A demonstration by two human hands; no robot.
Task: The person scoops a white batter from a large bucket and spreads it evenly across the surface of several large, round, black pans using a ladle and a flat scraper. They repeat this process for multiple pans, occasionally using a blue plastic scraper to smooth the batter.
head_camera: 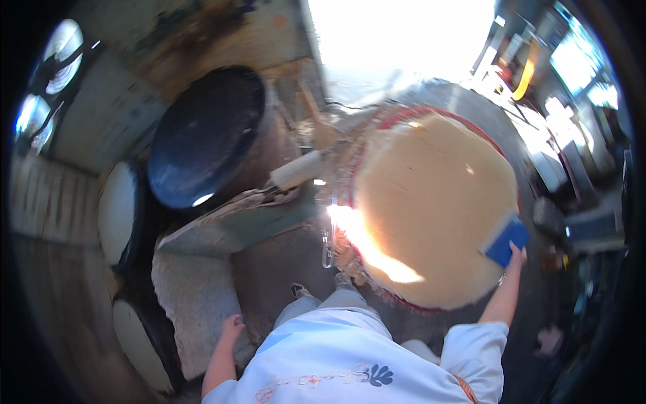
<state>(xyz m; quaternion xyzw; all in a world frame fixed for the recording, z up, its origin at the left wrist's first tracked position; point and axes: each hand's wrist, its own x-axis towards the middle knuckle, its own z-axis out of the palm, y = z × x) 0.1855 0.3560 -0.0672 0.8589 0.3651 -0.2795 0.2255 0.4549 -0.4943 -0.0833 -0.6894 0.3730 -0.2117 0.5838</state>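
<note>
A large round surface, tan and smooth with a red rim (434, 202), lies before me on the right. My right hand (518, 252) grips a flat blue scraper-like tool (506, 240), whose pale edge rests at or just above the right side of the tan surface. My left hand (233, 325) hangs at my left, beside a rough, pale block-like ledge (197, 298). Its fingers look curled, but blur hides whether they hold anything. A bright patch of sunlight falls across the lower left of the round surface.
A big dark round vessel (207, 136) stands tilted at the upper left. Near it lies a pale cylindrical handle (295, 170). Two dark-sided round containers with pale tops (118, 214) stand at the far left. A metal hook (327, 250) hangs at the round surface's left edge. Cluttered equipment lies at right.
</note>
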